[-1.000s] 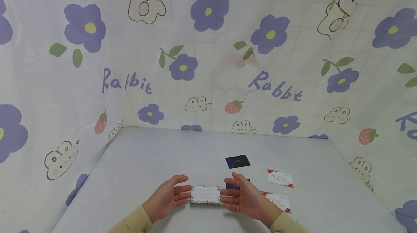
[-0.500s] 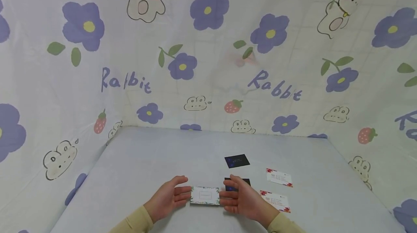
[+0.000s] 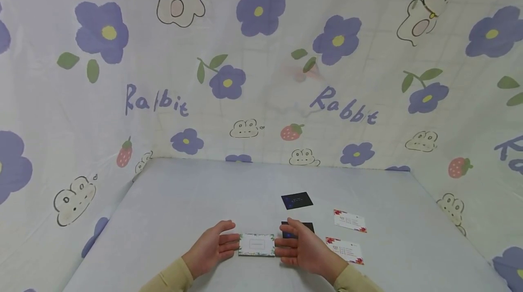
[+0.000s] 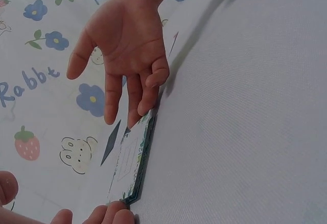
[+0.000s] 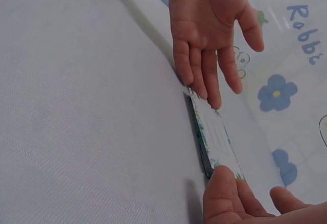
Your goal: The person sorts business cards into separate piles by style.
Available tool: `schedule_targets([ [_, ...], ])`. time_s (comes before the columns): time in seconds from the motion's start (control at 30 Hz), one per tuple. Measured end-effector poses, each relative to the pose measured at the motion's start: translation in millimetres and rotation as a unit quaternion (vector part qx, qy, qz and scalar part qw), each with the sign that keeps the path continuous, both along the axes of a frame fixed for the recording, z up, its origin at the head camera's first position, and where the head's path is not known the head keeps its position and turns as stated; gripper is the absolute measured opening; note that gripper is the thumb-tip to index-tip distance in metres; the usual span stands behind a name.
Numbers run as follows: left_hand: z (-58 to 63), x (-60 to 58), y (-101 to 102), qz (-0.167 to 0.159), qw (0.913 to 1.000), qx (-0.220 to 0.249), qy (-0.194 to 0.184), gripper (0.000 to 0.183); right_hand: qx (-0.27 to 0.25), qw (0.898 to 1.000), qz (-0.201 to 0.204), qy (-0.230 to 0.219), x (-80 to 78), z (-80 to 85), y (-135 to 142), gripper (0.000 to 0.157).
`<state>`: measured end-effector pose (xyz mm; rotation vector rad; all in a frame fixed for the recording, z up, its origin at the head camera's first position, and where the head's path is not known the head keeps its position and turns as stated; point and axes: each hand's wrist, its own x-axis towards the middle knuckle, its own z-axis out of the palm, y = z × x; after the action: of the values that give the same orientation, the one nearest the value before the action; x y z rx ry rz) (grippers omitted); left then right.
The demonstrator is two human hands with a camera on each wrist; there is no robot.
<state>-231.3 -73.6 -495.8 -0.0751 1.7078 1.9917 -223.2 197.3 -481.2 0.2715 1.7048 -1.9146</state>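
Note:
A small white stack of cards (image 3: 256, 244) with a leafy green border lies on the pale tabletop between my two hands. Its dark green side edge shows in the left wrist view. My left hand (image 3: 207, 247) is at the stack's left short edge, fingers extended and thumb raised apart. From the other side, my right hand (image 3: 311, 249) has its fingertips right at the right short edge, palm facing inward. Behind the right hand lies a black card (image 3: 304, 227) with blue marks, partly covered by the thumb and index finger.
Farther back lies another black card (image 3: 297, 200). To the right are two white cards with red flowers, one farther (image 3: 350, 221) and one nearer (image 3: 346, 251), the nearer partly behind the right hand. A flower-and-rabbit printed curtain (image 3: 261, 78) encloses the table's back and sides.
Both hands keep their places at the stack's ends, with only very slight shifts. The head view has drifted a little; the other cards lie where they were.

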Motion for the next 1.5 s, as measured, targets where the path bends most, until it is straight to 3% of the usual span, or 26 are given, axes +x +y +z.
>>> schedule_targets([
  [0.43, -1.8, -2.2, 1.9, 0.005, 1.0, -0.004, -0.004, 0.071, 0.011, 1.0, -0.007, 0.0, -2.3, -2.1, -0.9, 0.079],
  [0.93, 1.2, -2.9, 2.7, -0.007, 0.9999, -0.004, -0.013, 0.072, -0.006, 1.0, -0.012, 0.005, 0.7, -3.2, 2.6, 0.082],
  [1.5, -0.4, -2.5, 4.5, 0.004, 0.9999, -0.007, -0.013, 0.071, -0.027, 1.0, -0.012, 0.003, 2.8, -5.2, 4.8, 0.079],
])
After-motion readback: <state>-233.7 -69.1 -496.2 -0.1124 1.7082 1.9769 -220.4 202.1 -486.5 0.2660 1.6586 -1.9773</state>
